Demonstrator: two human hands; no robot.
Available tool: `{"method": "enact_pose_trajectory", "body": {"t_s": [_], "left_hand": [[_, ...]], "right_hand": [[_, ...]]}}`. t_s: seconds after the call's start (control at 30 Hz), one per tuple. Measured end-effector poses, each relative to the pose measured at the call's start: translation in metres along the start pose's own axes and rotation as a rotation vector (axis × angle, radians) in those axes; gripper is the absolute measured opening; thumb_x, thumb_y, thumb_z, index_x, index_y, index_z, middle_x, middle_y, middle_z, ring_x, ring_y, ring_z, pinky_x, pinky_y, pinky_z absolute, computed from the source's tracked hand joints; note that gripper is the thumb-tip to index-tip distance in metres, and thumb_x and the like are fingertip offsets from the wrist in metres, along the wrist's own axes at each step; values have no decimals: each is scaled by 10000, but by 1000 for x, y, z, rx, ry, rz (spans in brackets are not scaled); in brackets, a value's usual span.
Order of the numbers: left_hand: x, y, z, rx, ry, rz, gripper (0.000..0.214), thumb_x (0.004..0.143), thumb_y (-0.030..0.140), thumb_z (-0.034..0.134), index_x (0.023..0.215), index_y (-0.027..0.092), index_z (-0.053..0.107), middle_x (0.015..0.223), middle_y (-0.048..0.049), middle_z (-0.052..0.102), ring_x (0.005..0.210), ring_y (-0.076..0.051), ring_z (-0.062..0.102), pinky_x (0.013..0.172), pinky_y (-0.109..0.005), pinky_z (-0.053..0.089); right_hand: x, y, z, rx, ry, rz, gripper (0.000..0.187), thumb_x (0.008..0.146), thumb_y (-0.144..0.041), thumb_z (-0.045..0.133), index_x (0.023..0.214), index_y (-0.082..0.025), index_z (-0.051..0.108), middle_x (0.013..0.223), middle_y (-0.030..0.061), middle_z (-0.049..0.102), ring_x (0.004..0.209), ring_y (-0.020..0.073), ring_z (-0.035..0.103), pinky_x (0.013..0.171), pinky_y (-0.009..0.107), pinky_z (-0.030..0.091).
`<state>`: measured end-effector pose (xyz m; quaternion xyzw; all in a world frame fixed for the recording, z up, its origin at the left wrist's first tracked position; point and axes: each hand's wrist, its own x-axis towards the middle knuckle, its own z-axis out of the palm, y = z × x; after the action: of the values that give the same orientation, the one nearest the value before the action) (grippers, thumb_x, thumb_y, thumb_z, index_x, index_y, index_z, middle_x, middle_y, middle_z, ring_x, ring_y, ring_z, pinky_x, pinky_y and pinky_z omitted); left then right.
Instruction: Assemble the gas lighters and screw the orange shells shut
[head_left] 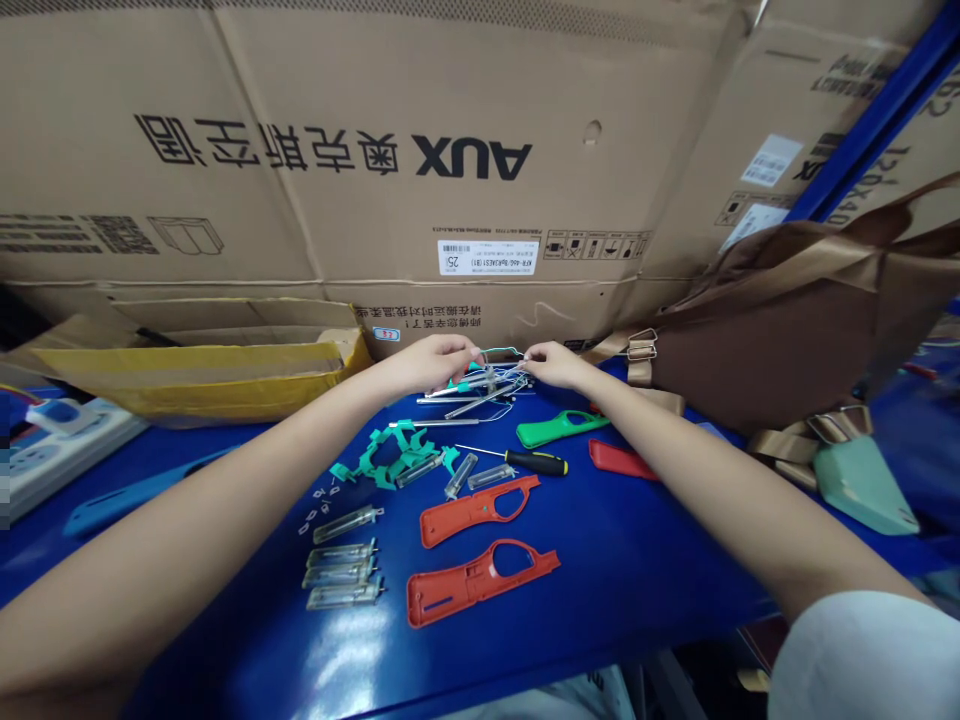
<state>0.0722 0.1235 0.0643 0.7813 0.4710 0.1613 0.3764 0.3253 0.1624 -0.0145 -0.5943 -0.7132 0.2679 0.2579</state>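
Note:
My left hand [439, 364] and my right hand [556, 366] both reach to the back of the blue table. Under and between them lies a pile of thin metal tubes with wires [480, 400]. A thin pale wire [502, 350] arcs between my fingertips, and both hands are closed in a pinch on it. Nearer to me are a heap of green plastic pieces [397, 452] and a black-and-yellow screwdriver [536, 462]. Two orange-red lighter shell halves [480, 585] lie in front, with several clear fuel tanks [345, 595] at their left.
A green shell half [559, 428] and a red one [622, 458] lie near my right forearm; a blue one [142, 492] is at left. A yellow-taped carton [202, 375], a power strip [75, 450], a brown bag [765, 330] and a large cardboard box [337, 220] border the table.

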Motion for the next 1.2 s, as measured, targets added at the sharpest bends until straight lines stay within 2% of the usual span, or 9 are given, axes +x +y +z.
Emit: {"method": "enact_pose_trajectory", "body": {"t_s": [0.1, 0.17, 0.27, 0.4, 0.47, 0.57, 0.83, 1.03, 1.2], "left_hand": [[-9, 5, -3, -21, 14, 26, 281, 992, 356, 419, 985, 208, 658, 618, 12, 502, 441, -101, 381, 443, -255, 294], [-18, 10, -5, -37, 24, 52, 291, 1000, 371, 409, 997, 217, 657, 631, 16, 496, 455, -100, 379, 458, -253, 294], [-30, 17, -7, -53, 27, 82, 293, 1009, 386, 401, 1007, 237, 653, 634, 26, 473, 465, -98, 372, 465, -243, 291], [-44, 23, -3, -174, 37, 114, 257, 1016, 336, 406, 959, 218, 627, 592, 38, 425, 444, -90, 359, 439, -227, 299], [-53, 21, 1, -288, 51, 132, 232, 1007, 300, 422, 898, 203, 603, 564, 39, 435, 430, -89, 375, 421, -222, 307], [-70, 14, 9, -478, 37, 112, 230, 969, 295, 502, 761, 200, 530, 497, 54, 410, 390, -73, 338, 391, -203, 282], [-115, -1, 33, -623, -106, -39, 306, 876, 463, 695, 797, 216, 534, 467, 125, 253, 399, -49, 146, 360, -170, 120], [-120, -11, 42, -554, -7, 19, 316, 893, 472, 637, 750, 197, 570, 491, 106, 292, 423, -60, 172, 381, -189, 133], [-114, -18, 44, -431, 59, 88, 380, 904, 486, 626, 690, 195, 507, 524, 90, 338, 450, -68, 240, 419, -208, 180]], "right_hand": [[-8, -8, -3, 65, 57, -83, 347, 975, -332, 641, 1284, -176, 616, 1332, 108, 616, 1162, 248, 631, 982, 475, 550], [-20, -18, -6, 135, 77, -171, 323, 905, -159, 659, 1227, -185, 666, 1385, 102, 601, 1327, 255, 537, 1155, 483, 423], [-44, -38, -4, 265, -44, -298, 407, 808, -77, 659, 1169, -257, 709, 1290, 19, 687, 1295, 216, 592, 1197, 453, 393], [-79, -59, 11, 430, -175, -356, 321, 811, -259, 746, 1126, -269, 684, 1199, 8, 724, 1190, 192, 666, 1127, 418, 479], [-93, -65, 20, 499, -217, -343, 207, 850, -326, 721, 1024, -231, 660, 1031, 25, 744, 992, 174, 721, 999, 394, 564], [-112, -71, 26, 594, -242, -306, 277, 844, -402, 745, 983, -208, 604, 849, 4, 708, 744, 135, 704, 781, 327, 614], [-144, -97, 28, 673, -336, -224, 298, 852, -432, 753, 972, -179, 652, 701, -51, 591, 529, 77, 561, 490, 216, 511], [-145, -99, 38, 672, -315, -216, 294, 877, -456, 715, 921, -171, 660, 587, -87, 501, 434, 49, 404, 418, 208, 326], [-147, -96, 44, 679, -294, -191, 257, 857, -407, 736, 933, -167, 684, 626, -76, 517, 465, 46, 379, 435, 219, 296]]}}
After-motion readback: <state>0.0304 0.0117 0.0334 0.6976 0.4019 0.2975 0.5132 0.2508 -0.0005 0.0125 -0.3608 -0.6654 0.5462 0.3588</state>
